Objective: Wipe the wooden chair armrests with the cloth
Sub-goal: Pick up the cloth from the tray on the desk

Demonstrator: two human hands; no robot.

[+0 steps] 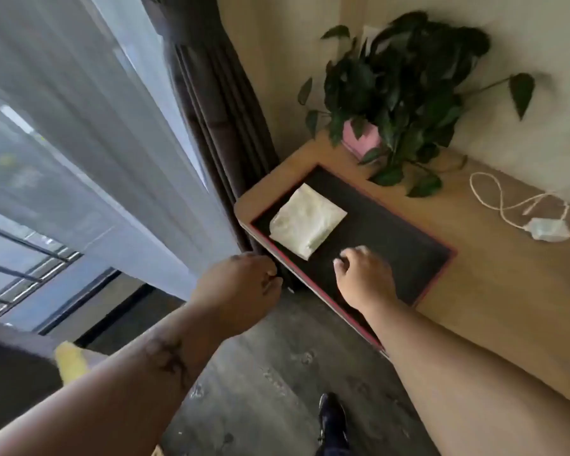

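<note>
While the folded cloth (307,221) lies just beyond the right hand (362,274), nothing is held. Both hands are loosely curled and empty; the left hand (241,287) is kept off the table (474,291).

A home room: curtains (211,103) by a window, potted plant (405,93) on a wooden desk (494,291).

Cloth (306,220): pale cream-white. Mat (392,238): black w/ red edge. Desk (494,274): light wood. Plant (408,93): dark green, pink pot (362,139). Cable (507,205): white. Curtain (218,103): dark brown. Floor (277,373): grey, mottled.
</note>
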